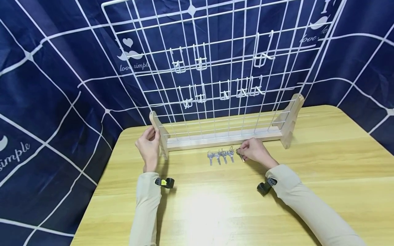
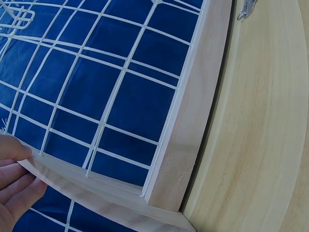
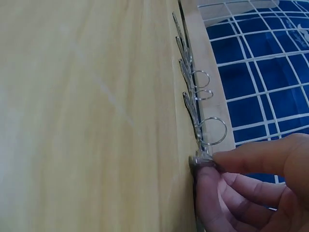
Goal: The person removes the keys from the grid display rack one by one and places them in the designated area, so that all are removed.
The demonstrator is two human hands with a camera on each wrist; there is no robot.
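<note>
My left hand (image 1: 147,146) grips the left wooden foot (image 1: 159,131) of a white wire grid rack (image 1: 215,80); in the left wrist view the thumb and fingers (image 2: 19,195) lie on either side of its edge. My right hand (image 1: 254,150) pinches a key (image 1: 241,156) between thumb and fingertips, low over the table in front of the rack's base bar (image 1: 215,140). In the right wrist view the fingers (image 3: 256,157) hide most of that key. Left of it, several silver keys (image 1: 224,157) with wire rings (image 3: 214,130) lie side by side in a row.
Several white wire hooks (image 1: 200,64) hang on the grid in two rows. The rack stands on a light wooden table (image 1: 246,205), its right wooden foot (image 1: 291,119) near the back. Dark blue curtain (image 1: 52,102) with white lines surrounds the table's back and left.
</note>
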